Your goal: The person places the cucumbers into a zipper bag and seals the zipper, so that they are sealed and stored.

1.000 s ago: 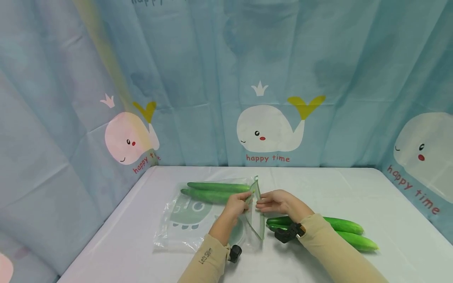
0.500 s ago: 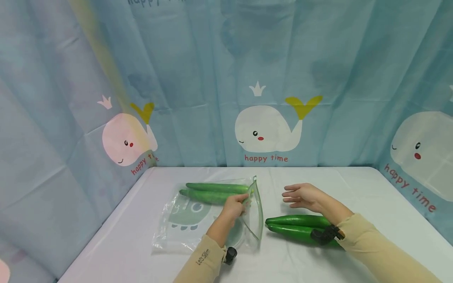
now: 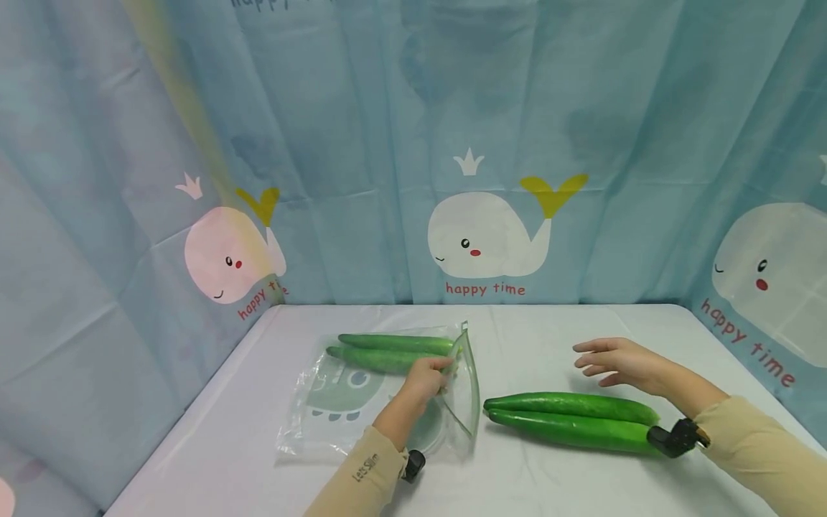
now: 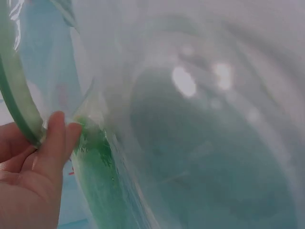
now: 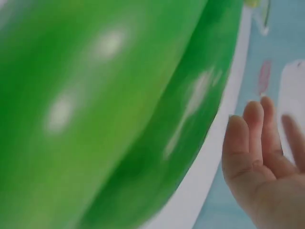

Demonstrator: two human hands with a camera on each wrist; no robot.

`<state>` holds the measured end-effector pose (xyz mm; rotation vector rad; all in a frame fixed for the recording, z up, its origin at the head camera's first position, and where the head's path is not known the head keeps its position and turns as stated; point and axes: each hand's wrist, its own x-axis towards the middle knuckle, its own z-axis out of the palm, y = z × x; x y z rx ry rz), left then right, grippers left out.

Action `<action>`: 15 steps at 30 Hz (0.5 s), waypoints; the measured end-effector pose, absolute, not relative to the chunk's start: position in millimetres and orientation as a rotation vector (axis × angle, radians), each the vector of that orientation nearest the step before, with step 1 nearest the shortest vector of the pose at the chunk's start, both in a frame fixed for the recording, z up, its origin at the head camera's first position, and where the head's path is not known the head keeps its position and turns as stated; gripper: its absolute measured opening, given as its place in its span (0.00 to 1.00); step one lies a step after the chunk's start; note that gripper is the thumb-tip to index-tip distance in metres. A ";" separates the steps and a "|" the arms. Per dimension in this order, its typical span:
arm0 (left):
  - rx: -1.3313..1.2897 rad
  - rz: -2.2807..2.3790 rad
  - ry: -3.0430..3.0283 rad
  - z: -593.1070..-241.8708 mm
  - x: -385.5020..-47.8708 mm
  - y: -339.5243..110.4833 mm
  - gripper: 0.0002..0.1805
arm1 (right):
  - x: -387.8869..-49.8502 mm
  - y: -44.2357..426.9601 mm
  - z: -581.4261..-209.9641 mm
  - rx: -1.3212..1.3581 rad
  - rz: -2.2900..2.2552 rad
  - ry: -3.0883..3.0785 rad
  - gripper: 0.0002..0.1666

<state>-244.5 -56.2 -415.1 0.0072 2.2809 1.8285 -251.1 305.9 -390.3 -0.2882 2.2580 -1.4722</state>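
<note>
Left hand (image 3: 423,380): pinches the clear bag (image 3: 336,395) by its mouth, lower centre
Right hand (image 3: 620,362): holds nothing, fingers loosely extended, right side
Bag contents: two bagged cucumbers (image 3: 375,358), lower centre-left, mouth parted
Loose cucumbers (image 3: 568,429): two, side by side on the worktop (image 3: 536,481), lower right

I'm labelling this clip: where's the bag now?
In the head view, the bag lies mostly left of centre on the table, left of the loose cucumbers, its mouth held by the left hand.
</note>
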 end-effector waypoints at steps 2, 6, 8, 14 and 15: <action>0.018 1.809 2.276 -414.3 -244.6 -57.2 0.28 | -251.2 318.3 -391.1 -0.323 -1.408 2.261 0.37; 0.027 1.791 2.260 -413.8 -243.9 -59.5 0.31 | -251.2 339.6 -392.6 -0.383 -1.274 2.246 0.35; 0.025 1.782 2.259 -414.4 -243.6 -60.8 0.32 | -251.4 348.4 -394.3 -0.400 -1.211 2.223 0.34; 0.013 1.776 2.255 -418.2 -243.8 -63.7 0.33 | -251.4 364.9 -401.5 -0.400 -1.137 2.063 0.35; 0.009 1.775 2.259 -418.7 -243.9 -64.2 0.33 | -251.3 366.1 -402.8 -0.411 -1.136 2.044 0.36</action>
